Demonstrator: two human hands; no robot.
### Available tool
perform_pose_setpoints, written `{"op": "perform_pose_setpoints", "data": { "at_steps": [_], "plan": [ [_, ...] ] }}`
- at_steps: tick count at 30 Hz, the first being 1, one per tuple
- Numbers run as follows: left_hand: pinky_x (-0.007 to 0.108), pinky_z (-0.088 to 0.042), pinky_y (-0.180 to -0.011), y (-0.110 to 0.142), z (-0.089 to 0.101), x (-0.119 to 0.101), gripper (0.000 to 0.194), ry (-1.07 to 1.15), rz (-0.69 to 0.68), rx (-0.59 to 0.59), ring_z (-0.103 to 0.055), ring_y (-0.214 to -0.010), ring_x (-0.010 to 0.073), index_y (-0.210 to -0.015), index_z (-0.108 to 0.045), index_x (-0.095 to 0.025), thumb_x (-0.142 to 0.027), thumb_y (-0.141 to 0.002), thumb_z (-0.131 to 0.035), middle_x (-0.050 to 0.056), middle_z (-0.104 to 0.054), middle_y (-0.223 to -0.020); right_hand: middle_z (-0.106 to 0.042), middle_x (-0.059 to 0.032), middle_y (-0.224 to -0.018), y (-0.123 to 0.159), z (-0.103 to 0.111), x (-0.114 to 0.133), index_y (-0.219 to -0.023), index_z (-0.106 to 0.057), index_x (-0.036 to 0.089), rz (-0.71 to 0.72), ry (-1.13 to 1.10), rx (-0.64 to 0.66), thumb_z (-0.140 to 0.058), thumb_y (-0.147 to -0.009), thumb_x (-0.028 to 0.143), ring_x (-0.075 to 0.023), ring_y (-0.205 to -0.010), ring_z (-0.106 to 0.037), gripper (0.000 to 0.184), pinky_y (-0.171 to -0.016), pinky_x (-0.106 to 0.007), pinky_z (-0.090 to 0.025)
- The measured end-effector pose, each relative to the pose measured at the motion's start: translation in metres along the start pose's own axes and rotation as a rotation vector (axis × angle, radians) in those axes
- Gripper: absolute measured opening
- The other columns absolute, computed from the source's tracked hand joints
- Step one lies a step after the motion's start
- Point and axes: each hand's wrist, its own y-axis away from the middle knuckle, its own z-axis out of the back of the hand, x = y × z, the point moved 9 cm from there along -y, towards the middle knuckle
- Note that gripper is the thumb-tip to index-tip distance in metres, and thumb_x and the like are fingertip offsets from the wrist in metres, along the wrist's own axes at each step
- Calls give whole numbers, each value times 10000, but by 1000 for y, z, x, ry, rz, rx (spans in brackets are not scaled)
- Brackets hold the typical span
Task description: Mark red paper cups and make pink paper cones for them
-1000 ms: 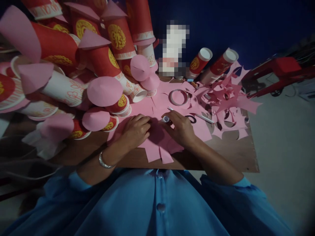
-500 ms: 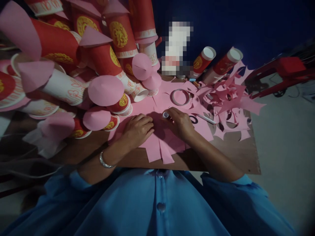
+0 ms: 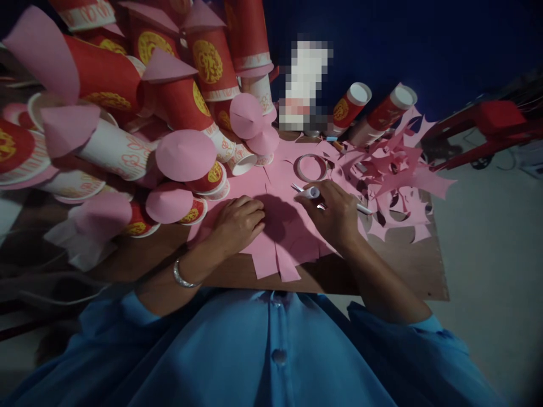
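Note:
My left hand [image 3: 237, 223] lies on a sheet of pink paper [image 3: 280, 226] on the wooden table [image 3: 407, 271], fingers curled and pressing down. My right hand [image 3: 335, 215] is closed around a white marker [image 3: 311, 193], its end pointing left above the paper. A roll of tape [image 3: 310, 167] lies on the pink paper just beyond the marker. A white pen-like stick [image 3: 362, 208] pokes out to the right of my right hand.
Stacks of red and white paper cups [image 3: 186, 102] with pink paper cones [image 3: 185, 154] crowd the left and back of the table. Cut pink paper scraps [image 3: 394, 169] pile at the right. Two cup stacks [image 3: 352, 104] lean at the back. A red stool [image 3: 487, 121] stands on the floor at right.
My right hand has moved to the right and lifted off the paper with the marker. My left hand stays on the paper.

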Motion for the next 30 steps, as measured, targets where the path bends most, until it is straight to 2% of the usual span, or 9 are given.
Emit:
{"op": "perform_pose_setpoints", "data": {
  "at_steps": [2, 7, 11, 16, 21, 30],
  "plan": [
    [436, -548, -870, 0, -2, 1, 135, -4, 7, 27, -638, -1029, 282, -976, -784, -192, -163, -923, -664, 92, -770, -1073, -701, -41, -848, 2, -1, 8, -978, -666, 221, 14, -15, 15, -651, -1006, 300, -174, -713, -650, 85, -655, -304, -485],
    [455, -553, -891, 0, -3, 1, 163, -5, 11, 50, -636, -1053, 297, -937, -770, -188, -96, -857, -661, 101, -763, -1123, -725, -64, -886, 9, -39, 26, -1002, -683, 186, 90, -33, 214, -573, -1044, 274, -170, -722, -660, 146, -627, -290, -458],
    [429, -553, -897, 0, -3, 0, 155, -29, 1, 42, -638, -1044, 281, -929, -764, -195, -99, -867, -658, 84, -765, -1098, -734, -69, -904, 11, -57, 27, -1025, -697, 187, 104, 44, 288, -545, -1051, 260, -168, -712, -650, 170, -605, -290, -404],
    [433, -556, -853, 0, 1, -2, 129, -39, -19, -14, -649, -1005, 279, -951, -782, -177, -171, -930, -654, 100, -771, -1067, -712, -73, -897, 6, -57, 16, -985, -689, 179, 55, 49, 312, -552, -1053, 286, -154, -669, -600, 186, -609, -282, -385],
    [414, -554, -881, 0, 3, 0, 172, 25, 1, -46, -662, -1012, 259, -1023, -799, -187, -234, -994, -636, 87, -790, -1068, -700, -80, -901, 3, -52, -2, -990, -682, 161, -8, 70, 288, -561, -1049, 322, -157, -673, -591, 210, -615, -277, -383],
    [393, -553, -878, 0, 7, -1, 142, 44, -1, -106, -677, -1010, 246, -1008, -801, -196, -261, -989, -676, 73, -801, -1061, -712, -75, -894, 1, -45, -14, -971, -690, 172, -32, 110, 249, -623, -1003, 284, -167, -705, -614, 135, -640, -285, -414]
  ]
}}
